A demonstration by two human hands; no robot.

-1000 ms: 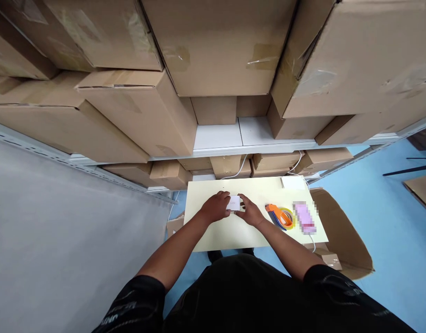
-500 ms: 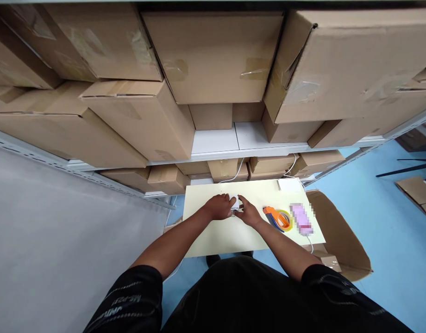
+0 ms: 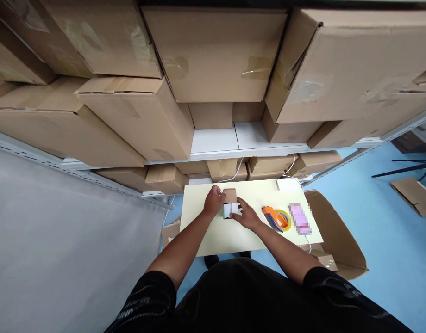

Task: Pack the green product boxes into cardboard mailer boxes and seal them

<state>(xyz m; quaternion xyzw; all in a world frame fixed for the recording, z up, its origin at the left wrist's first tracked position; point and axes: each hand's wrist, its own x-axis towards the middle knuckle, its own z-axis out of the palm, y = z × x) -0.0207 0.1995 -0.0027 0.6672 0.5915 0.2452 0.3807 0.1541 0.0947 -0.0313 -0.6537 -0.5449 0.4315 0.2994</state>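
A small white and green cardboard box (image 3: 230, 209) sits on the cream table, its brown-lined lid flap (image 3: 229, 195) standing up at the back. White inner flaps show across its front part. My right hand (image 3: 248, 215) grips the box from the right, thumb at the near corner and fingers along the side. My left hand (image 3: 213, 202) is closed at the left edge of the raised flap, fingertips pinched against it. Right of my hands lies an orange tape dispenser (image 3: 276, 218) with a yellow-rimmed roll.
The small table (image 3: 206, 238) carries a pixelated pink item (image 3: 299, 218) with a cable and a white box (image 3: 287, 185) at its back right. Shelves (image 3: 213, 141) full of cardboard cartons rise behind. A large open carton (image 3: 338, 231) stands on the floor at the right.
My left hand has moved left off the top of the small box, and the lid flap now stands up with its brown inside showing. My right hand stays on the box.
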